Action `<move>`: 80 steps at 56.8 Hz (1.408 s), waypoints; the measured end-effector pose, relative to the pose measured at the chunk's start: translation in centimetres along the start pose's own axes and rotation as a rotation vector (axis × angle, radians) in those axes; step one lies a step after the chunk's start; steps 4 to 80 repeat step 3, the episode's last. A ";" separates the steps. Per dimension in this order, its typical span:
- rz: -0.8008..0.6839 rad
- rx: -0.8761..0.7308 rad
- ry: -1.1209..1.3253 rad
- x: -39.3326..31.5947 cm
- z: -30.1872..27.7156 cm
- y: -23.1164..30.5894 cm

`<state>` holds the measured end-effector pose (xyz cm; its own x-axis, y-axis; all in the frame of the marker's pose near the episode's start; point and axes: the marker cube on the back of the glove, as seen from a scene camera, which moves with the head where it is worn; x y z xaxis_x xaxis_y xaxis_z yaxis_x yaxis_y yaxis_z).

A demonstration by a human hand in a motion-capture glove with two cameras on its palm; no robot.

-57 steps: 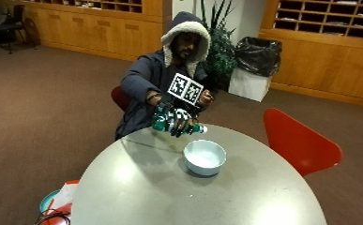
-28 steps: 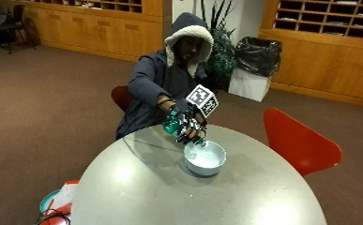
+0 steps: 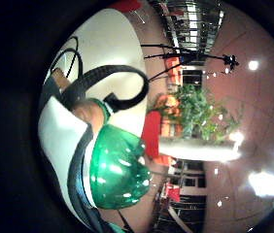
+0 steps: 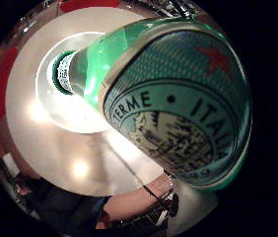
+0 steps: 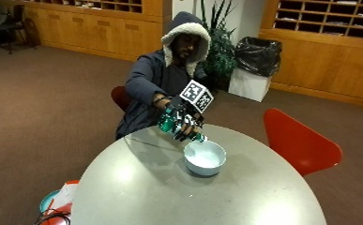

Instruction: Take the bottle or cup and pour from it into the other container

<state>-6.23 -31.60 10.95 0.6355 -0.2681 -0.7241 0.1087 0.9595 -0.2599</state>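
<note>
Now hand (image 5: 184,123) grips tilted green bottle (image 5: 176,126), mouth over bowl (image 5: 205,158) rim, mid-table (image 5: 169,197).

Red chair (image 5: 299,140) beside table (image 5: 169,197); possibly a plant (image 5: 217,51).

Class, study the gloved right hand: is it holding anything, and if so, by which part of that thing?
The right hand holds a green bottle, gripped round its labelled body. The neck is free, tilted down over the white bowl.
</note>
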 end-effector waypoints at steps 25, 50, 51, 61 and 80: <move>0.000 -0.001 -0.011 0.1 0.1 0.0; 0.000 -0.001 -0.011 0.1 0.1 0.0; 0.000 -0.001 -0.011 0.1 0.1 0.0; 0.000 -0.001 -0.011 0.1 0.1 0.0; 0.000 -0.001 -0.011 0.1 0.1 0.0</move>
